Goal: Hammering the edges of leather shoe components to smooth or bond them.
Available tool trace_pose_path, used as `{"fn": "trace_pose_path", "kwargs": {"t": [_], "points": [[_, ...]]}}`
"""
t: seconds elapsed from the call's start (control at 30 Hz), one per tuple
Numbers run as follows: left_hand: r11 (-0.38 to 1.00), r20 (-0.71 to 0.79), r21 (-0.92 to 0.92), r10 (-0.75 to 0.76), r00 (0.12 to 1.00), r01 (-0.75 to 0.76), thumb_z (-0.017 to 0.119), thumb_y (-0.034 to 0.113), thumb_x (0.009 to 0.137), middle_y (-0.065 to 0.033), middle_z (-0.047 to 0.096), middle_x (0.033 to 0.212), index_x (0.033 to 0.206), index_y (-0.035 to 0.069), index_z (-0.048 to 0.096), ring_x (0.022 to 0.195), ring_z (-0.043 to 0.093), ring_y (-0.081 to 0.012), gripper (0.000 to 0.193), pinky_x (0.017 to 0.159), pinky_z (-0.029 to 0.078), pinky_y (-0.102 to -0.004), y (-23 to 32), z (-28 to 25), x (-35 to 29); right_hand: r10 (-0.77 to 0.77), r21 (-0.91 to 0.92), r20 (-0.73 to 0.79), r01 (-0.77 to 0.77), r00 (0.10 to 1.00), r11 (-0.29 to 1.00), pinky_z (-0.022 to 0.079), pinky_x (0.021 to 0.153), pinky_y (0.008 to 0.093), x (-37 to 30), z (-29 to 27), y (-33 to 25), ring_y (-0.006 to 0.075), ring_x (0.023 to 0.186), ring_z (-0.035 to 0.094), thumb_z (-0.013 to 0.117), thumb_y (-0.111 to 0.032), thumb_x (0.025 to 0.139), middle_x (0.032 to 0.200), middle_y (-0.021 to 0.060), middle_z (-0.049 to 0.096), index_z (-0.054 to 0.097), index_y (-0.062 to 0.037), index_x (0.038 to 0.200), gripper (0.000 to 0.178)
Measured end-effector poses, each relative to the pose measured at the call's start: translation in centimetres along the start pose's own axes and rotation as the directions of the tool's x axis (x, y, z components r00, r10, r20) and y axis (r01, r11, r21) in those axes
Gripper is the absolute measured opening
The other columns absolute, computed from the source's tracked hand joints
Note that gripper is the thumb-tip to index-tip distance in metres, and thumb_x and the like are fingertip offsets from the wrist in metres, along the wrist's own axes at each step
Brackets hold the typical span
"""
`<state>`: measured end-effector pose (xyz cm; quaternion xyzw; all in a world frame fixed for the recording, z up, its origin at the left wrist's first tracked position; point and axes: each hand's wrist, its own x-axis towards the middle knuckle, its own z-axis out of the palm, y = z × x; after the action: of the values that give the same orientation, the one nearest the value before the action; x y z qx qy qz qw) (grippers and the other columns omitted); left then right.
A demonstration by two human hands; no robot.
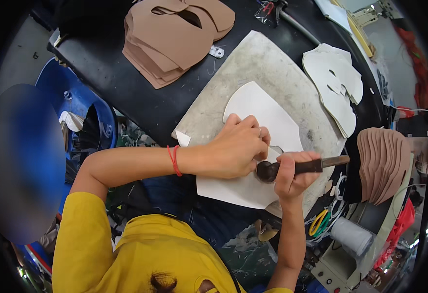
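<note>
In the head view, a right hand wraps a snug grip around a dark-handled tool; the left hand, fingers curled, touches white material on a grey board, any pinch hidden.

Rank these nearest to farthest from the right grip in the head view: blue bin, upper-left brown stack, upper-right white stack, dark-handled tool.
1. Dark-handled tool, inside the right grip.
2. White stack, above and right.
3. Brown stack, upper left.
4. Blue bin, far left.
</note>
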<state>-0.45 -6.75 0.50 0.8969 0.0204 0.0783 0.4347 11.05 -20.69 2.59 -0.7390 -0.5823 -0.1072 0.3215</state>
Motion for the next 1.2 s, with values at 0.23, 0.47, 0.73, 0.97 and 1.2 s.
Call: {"fn": "trace_pose_path", "kwargs": {"t": [0.23,0.47,0.73,0.97,1.2], "points": [[0.999,0.058,0.024,0.046,0.997,-0.047,0.062,0.009,0.072,-0.0033,0.059,0.100,0.079,0.009,0.068,0.100,0.046,-0.0220,0.009,0.082,0.030,-0.0353,-0.3,-0.5,0.8,0.002,0.103,-0.170,0.016,0.985,0.995,0.033,0.057,0.0313,1.1,-1.6,-2.0,0.0190,0.041,0.041,0.056,-0.010,0.070,0.049,-0.0009,0.049,0.053,-0.0115,0.055,0.016],[0.993,0.045,0.012,0.114,0.992,-0.114,0.063,0.011,0.072,-0.0031,0.059,0.097,0.078,0.008,0.067,0.097,0.046,-0.0216,0.008,0.078,0.031,-0.0374,-1.5,-0.5,1.3,-0.011,-0.023,0.059,0.013,0.998,1.000,0.032,0.056,0.0327,0.8,0.0,0.2,0.0204,0.043,0.041,0.059,-0.014,0.075,0.050,0.0014,0.046,0.052,-0.0095,0.058,0.019],[0.976,0.133,0.005,0.217,0.967,-0.220,0.063,0.010,0.070,-0.0029,0.059,0.095,0.078,0.008,0.065,0.096,0.046,-0.0225,0.009,0.076,0.033,-0.0364,-2.2,-1.1,2.2,0.114,-0.100,0.167,-0.098,0.979,0.990,0.033,0.054,0.0374,2.5,0.4,-1.1,0.0298,0.047,0.046,0.050,-0.015,0.087,0.050,0.0096,0.048,0.051,-0.0036,0.058,0.031],[0.846,0.305,0.262,0.383,0.872,-0.464,0.065,0.014,0.070,-0.0032,0.060,0.088,0.073,0.009,0.066,0.093,0.049,-0.0194,0.005,0.074,0.036,-0.0332,-1.1,-1.7,4.3,0.237,0.145,-0.092,-0.223,0.967,0.964,0.040,0.061,0.0337,1.0,-2.2,-2.7,0.0175,0.070,0.050,0.044,-0.014,0.085,0.056,0.0030,0.053,0.054,-0.0042,0.061,0.028],[0.902,0.446,0.012,0.381,0.810,-0.431,0.061,0.012,0.074,-0.0030,0.061,0.083,0.072,0.009,0.067,0.091,0.050,-0.0230,0.008,0.075,0.038,-0.0342,-2.2,-2.7,6.2,0.346,0.126,0.070,-0.353,0.936,0.927,0.037,0.058,0.0345,0.9,-0.1,-2.1,0.0235,0.048,0.045,0.046,-0.012,0.083,0.053,0.0068,0.050,0.053,-0.0043,0.059,0.026]]}}
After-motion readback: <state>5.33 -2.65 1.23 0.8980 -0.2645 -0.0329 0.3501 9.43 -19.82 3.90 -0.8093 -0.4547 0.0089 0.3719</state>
